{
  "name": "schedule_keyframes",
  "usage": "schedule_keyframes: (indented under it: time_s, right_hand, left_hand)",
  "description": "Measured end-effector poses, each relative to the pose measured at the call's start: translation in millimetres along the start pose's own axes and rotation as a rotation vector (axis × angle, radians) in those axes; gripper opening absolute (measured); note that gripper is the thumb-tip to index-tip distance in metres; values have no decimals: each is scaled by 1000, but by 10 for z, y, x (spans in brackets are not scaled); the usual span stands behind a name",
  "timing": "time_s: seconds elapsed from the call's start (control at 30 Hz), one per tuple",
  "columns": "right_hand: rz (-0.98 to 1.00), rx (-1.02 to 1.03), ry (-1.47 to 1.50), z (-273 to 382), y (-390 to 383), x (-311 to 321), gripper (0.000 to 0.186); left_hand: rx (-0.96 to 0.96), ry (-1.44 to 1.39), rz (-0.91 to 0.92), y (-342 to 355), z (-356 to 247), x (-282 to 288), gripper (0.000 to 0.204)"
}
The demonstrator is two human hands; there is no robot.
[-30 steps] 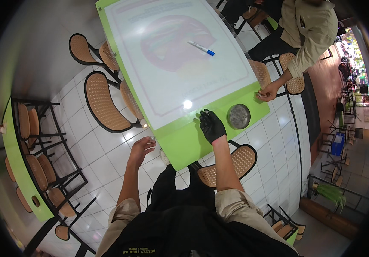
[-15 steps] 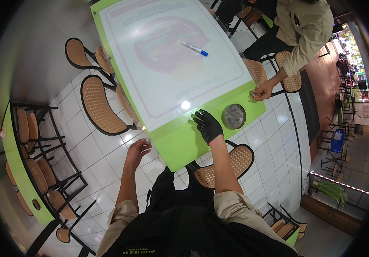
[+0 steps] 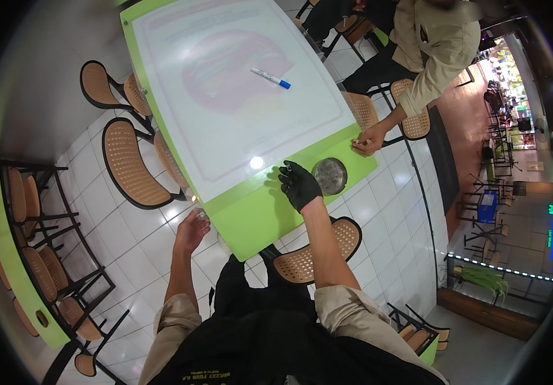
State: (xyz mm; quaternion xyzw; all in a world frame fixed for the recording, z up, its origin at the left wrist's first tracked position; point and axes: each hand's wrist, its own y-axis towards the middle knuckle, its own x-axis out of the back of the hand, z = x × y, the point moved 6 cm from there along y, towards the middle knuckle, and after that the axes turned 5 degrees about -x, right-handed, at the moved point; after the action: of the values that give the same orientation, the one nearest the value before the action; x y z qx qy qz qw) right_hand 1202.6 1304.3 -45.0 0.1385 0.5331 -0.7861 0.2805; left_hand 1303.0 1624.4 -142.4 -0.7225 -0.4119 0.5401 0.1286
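Note:
My bare left hand (image 3: 192,231) is off the near left corner of the green table (image 3: 251,230), its fingers curled round a small silvery piece (image 3: 201,216). Over the near end of the table hovers my right hand (image 3: 301,187) in a black glove, its fingers drawn together. A tiny pale spot shows at those fingertips; what it is I cannot make out. Just right of the glove sits a round dark dish (image 3: 329,176) with a grey inside. A clear-topped white printed sheet (image 3: 225,144) covers most of the tabletop, and a marker with a blue cap (image 3: 270,78) lies on it.
A co-worker's hand (image 3: 368,139) rests at the table's right edge, fingers bent. Woven-seat chairs stand on the left (image 3: 132,163), and another chair (image 3: 321,253) is tucked at the near end. A second green table (image 3: 16,256) with stacked chairs is at far left.
The whole view has shifted, so the table appears further left. My gloved hand has lifted slightly and its fingers have drawn in. My left hand has turned and curled more.

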Motion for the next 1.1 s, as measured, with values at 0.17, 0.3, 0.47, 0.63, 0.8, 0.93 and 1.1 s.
schedule_keyframes:
  time_s: [0.17, 0.3, 0.47, 0.63, 0.8, 0.93, 1.1]
  right_hand:
    - [27, 1, -97, 23, -363, -31, 19]
    - [-21, 34, -677, 22, -1353, -437, 23]
    - [50, 198, -1061, 175, -1587, -958, 19]
    - [-55, 360, -1326, -40, -259, -957, 24]
    - [-77, 412, -1351, -303, -476, -593, 23]
    - [-89, 255, -1253, -525, -592, 53, 17]
    - [-120, 227, -1209, -620, -714, 223, 14]
  left_hand:
    - [-26, -26, 5, 16, 45, -37, 21]
    - [-17, -60, 16, -29, 32, -19, 16]
    - [-18, -77, 106, -2, 52, 81, 13]
    - [-24, -40, 91, 48, 12, 9, 13]
    - [-86, 55, 115, -175, -40, -43, 22]
    - [-109, 40, 148, -73, 4, -20, 20]
    - [-123, 25, 127, -38, 4, -35, 18]
